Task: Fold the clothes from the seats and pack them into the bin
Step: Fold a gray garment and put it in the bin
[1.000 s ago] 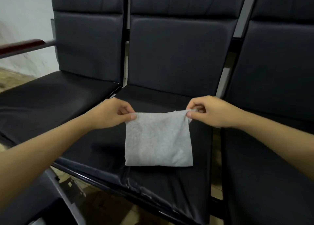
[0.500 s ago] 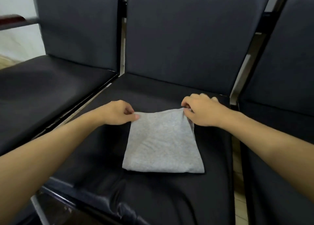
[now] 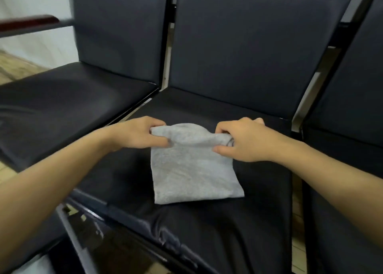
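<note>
On seat [image 3: 238, 112], 2 hands [image 3: 136, 134] [image 3: 242, 142] grip cloth [image 3: 192, 170].

Row of black padded seats; middle seat [image 3: 207, 232] carries one folded grey cloth [image 3: 192, 170], lying flat near centre. Its 12 o'clock edge is bunched up off the cushion.

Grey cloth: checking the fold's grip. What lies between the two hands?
Head view: only the grey cloth's raised far edge spans between left hand and right hand.
</note>
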Tool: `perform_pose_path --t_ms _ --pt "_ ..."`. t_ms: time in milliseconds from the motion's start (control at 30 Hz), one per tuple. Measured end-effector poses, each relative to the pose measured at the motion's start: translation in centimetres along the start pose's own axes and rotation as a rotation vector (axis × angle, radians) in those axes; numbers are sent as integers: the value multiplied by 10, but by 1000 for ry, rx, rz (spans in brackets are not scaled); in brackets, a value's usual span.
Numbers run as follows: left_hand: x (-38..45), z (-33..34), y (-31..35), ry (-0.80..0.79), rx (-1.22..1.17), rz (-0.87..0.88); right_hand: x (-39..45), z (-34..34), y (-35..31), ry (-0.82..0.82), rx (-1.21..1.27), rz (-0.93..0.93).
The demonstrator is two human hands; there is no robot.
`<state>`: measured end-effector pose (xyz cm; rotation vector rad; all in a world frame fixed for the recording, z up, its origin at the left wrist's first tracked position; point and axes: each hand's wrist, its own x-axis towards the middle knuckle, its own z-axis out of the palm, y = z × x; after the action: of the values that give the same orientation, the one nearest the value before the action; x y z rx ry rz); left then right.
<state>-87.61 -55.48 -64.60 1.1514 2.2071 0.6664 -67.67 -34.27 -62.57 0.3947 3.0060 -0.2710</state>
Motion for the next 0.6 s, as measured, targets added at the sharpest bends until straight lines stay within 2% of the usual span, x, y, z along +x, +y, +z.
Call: perform_pose_path --t_ms 133,300,433,600 --pt "-72 -27 -6 117 12 49 -15 -27 -46 103 129 -133" --pt "-177 -53 -29 287 5 72 -20 -43 -122 132 277 -320" --pt "-263 -57 -58 450 -81 61 -26 -38 -187 50 323 -456" --pt "-353 -46 -110 500 -80 -70 -38 1 -257 -54 403 -583"
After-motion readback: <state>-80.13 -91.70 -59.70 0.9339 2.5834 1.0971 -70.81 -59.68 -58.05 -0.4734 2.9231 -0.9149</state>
